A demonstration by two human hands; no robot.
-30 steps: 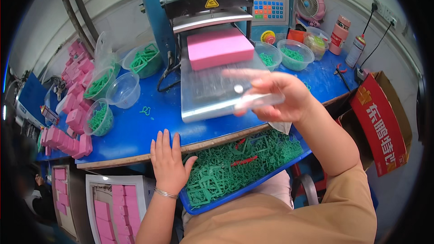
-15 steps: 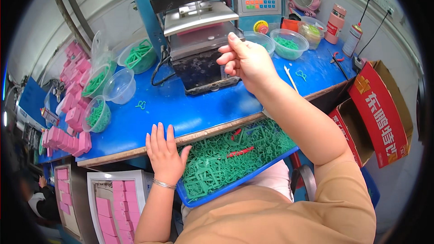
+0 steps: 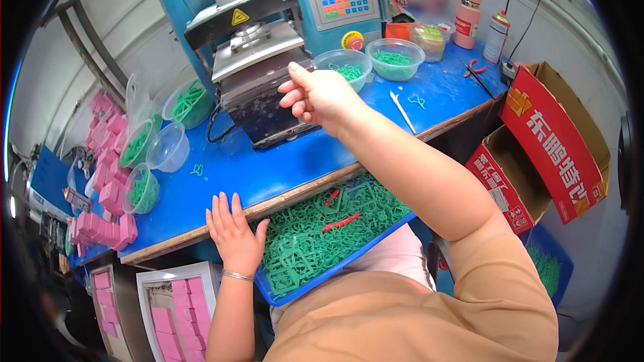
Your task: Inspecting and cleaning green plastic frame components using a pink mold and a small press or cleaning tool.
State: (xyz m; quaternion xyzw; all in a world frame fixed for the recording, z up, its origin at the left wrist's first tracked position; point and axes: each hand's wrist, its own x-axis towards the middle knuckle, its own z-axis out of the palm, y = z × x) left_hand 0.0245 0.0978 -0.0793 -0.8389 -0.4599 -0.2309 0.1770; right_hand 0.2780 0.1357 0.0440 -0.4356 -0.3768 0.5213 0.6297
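Note:
My right hand (image 3: 318, 98) is raised before the heat press (image 3: 261, 60), its fingers curled loosely and thumb stretched up. No object shows in it; the palm is partly hidden. Whether it touches the press, I cannot tell. The press has a silver upper plate (image 3: 258, 50) over darker, blurred layers. My left hand (image 3: 236, 231), a metal bangle on its wrist, lies with fingers spread at the front edge of the blue table (image 3: 268, 174). Beside it, a blue tray (image 3: 349, 265) holds green rubbery scraps and some red pieces. A small green outline shape (image 3: 196, 170) lies beyond that hand.
Clear tubs, such as the round tub (image 3: 396, 59), hold green pieces. Pink blocks (image 3: 104, 228) are piled left. A pointed white tool (image 3: 402, 112), pliers (image 3: 475, 67), a spray can (image 3: 495, 38) and a pink bottle (image 3: 466, 19) sit right. A red carton (image 3: 553, 141) stands right.
My view has turned right, so the press sits further left in it. The press's protruding grey lower plate now appears blurred and further back. Both hands keep much the same pose.

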